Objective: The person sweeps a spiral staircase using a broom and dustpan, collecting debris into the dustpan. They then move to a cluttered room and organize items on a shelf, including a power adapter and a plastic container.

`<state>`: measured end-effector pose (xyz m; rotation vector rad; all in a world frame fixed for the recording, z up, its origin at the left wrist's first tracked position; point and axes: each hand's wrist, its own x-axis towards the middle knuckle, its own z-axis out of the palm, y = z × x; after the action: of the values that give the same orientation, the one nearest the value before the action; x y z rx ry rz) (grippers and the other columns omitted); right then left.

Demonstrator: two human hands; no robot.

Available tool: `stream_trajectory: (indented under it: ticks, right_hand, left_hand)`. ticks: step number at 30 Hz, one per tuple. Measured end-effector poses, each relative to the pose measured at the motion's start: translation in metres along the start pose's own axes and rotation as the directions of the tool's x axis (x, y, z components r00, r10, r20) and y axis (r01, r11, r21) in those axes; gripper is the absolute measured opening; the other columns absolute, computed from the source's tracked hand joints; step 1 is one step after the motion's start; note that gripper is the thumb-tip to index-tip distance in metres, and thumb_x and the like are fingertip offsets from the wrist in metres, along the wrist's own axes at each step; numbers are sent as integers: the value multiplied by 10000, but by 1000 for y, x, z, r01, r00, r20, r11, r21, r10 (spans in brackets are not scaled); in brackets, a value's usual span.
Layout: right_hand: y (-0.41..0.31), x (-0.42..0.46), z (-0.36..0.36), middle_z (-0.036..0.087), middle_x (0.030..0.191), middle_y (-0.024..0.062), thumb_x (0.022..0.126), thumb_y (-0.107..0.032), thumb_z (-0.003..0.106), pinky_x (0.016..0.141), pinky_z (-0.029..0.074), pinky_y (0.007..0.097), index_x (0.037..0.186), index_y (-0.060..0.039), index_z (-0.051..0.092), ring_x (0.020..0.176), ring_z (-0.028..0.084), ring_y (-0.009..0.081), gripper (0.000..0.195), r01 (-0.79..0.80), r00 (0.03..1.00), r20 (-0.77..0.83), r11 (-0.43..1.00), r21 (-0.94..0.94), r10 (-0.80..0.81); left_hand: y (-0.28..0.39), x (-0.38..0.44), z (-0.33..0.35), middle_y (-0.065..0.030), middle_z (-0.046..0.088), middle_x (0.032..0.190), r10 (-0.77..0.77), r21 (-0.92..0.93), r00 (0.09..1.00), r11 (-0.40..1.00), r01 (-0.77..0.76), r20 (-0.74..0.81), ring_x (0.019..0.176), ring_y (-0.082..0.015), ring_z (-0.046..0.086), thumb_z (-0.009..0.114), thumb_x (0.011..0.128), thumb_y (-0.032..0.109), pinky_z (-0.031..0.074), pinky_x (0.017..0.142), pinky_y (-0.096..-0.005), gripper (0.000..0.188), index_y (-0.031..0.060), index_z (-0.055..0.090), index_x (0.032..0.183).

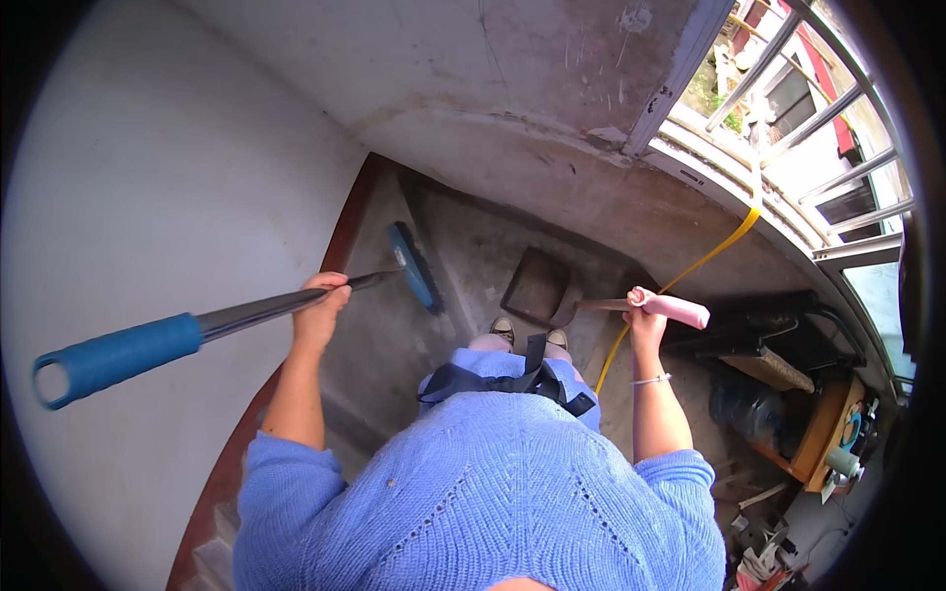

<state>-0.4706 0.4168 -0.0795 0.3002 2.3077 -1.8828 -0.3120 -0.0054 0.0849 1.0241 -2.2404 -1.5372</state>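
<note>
My left hand (322, 310) is closed around the metal shaft of a broom (255, 314), whose blue hollow grip points to the lower left. The broom's blue head (414, 267) is low at the concrete floor, left of my shoes; whether its bristles touch the floor I cannot tell. In my right hand (646, 314) is the pink handle of a long-handled dustpan (538, 287). Its dark pan lies on the floor just in front of my shoes, to the right of the broom head. What the pan holds is too dark to tell.
A white wall (170, 185) with a red-brown base strip runs along the left. Ahead is a scuffed wall (502, 140) with a barred window. A yellow strap (709, 253) hangs down on the right, near black furniture, a large water bottle (746, 410) and a wooden cabinet (828, 436).
</note>
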Motion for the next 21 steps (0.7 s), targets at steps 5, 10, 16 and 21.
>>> stream_trajectory:
  ticks: [5, 10, 16, 21]
  right_hand:
    - [-7, 29, 16, 609, 760, 91, 706, -246, 656, 636, 444, 318, 888, -86, 610, 713, 584, 223, 247, 92, 995, -14, 969, -230, -98]
    - [-26, 34, 48, 595, 757, 138, 690, -340, 656, 647, 445, 361, 818, -73, 594, 737, 577, 300, 302, 107, 992, -21, 924, -366, -123]
    - [-47, 37, 61, 589, 742, 136, 698, -293, 649, 624, 441, 378, 796, -80, 584, 717, 575, 309, 243, 107, 993, -4, 914, -390, -118]
    - [-29, 41, 53, 581, 725, 126, 704, -282, 641, 618, 440, 364, 799, -91, 573, 697, 569, 296, 224, 102, 995, 54, 926, -364, -88]
  left_hand:
    - [89, -41, -38, -54, 553, 863, 169, 111, 984, 980, -163, -51, 690, -104, 511, 564, 707, -18, 418, 603, -210, 105, 4, 556, 809]
    - [169, -91, -58, -118, 545, 872, 422, 234, 897, 893, -385, -134, 734, -150, 525, 541, 696, -77, 457, 619, -230, 114, -33, 539, 801]
    - [168, -71, -53, -120, 549, 881, 561, 258, 804, 821, -510, -196, 709, -147, 538, 537, 703, -79, 466, 617, -219, 115, -27, 541, 805]
    - [102, 27, -17, -66, 570, 860, 405, -25, 893, 908, -417, -195, 663, -95, 519, 552, 715, -28, 432, 586, -206, 65, -4, 551, 775]
